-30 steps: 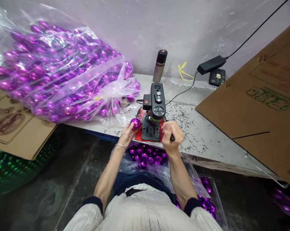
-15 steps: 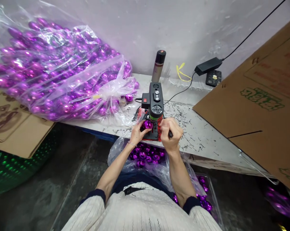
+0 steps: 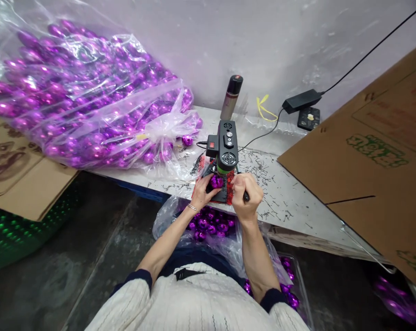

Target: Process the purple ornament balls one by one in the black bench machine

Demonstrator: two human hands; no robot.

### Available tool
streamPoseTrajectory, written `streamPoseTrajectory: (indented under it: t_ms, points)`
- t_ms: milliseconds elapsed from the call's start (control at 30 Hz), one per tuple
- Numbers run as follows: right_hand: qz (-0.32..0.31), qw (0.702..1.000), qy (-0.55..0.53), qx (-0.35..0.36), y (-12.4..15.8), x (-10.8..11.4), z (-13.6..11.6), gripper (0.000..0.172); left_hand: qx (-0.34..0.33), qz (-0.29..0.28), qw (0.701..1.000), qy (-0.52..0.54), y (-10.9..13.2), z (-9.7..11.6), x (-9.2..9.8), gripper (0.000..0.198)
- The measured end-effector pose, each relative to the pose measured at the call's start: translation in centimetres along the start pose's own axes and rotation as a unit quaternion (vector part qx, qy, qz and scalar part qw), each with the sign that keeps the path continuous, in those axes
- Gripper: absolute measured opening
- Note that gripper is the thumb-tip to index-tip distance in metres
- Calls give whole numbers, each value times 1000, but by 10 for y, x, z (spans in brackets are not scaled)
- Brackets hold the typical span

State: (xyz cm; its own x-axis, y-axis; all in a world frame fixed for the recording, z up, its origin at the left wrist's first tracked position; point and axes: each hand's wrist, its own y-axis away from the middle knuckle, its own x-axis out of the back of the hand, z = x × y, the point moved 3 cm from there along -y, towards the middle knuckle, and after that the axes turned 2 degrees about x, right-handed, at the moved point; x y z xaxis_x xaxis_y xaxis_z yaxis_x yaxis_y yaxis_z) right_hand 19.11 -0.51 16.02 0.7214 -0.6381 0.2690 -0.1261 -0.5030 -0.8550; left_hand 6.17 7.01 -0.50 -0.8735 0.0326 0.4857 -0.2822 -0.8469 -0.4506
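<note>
My left hand [image 3: 202,193] pinches a shiny purple ball ornament [image 3: 217,182] between thumb and fingers. The ball sits just below the head of a small black tabletop press [image 3: 227,145], which has round vents, buttons and a red switch. My right hand [image 3: 248,195] is wrapped round the press's black-ended lever handle [image 3: 246,196], to the right of the ball. Beneath the machine lies a red and black base [image 3: 230,195]. Below the table edge, in front of my body, an open plastic bag holds several purple balls [image 3: 211,225].
A big tied plastic bag of purple balls [image 3: 100,105] fills the left side. Behind the press stand a spray can [image 3: 231,97], a yellow tie [image 3: 265,108] and a black power adapter [image 3: 302,100]. A large cardboard box [image 3: 373,156] leans at right. Dark slivers litter the tabletop [image 3: 290,184].
The view has shifted slightly. The ball in my left hand appears turned a little and sits farther from the fingertips' earlier pose. My right hand keeps its hold on the lever handle.
</note>
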Motion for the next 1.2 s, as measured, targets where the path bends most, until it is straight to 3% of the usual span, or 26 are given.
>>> streamPoseTrajectory:
  t_ms: [167, 433, 867, 1200]
  points:
    - [1, 1000, 0, 3, 15, -3, 3, 24, -7, 2, 1000, 21, -1, -3, -2, 64]
    - [53, 998, -20, 21, 54, -19, 21, 23, -1, -3, 999, 32, 0, 0, 0, 60]
    - [65, 997, -34, 23, 71, -29, 37, 29, 9, -6, 999, 36, 0, -1, 0, 60]
    - [66, 997, -10, 24, 69, -31, 37, 30, -7, -1, 999, 41, -3, -3, 0, 58]
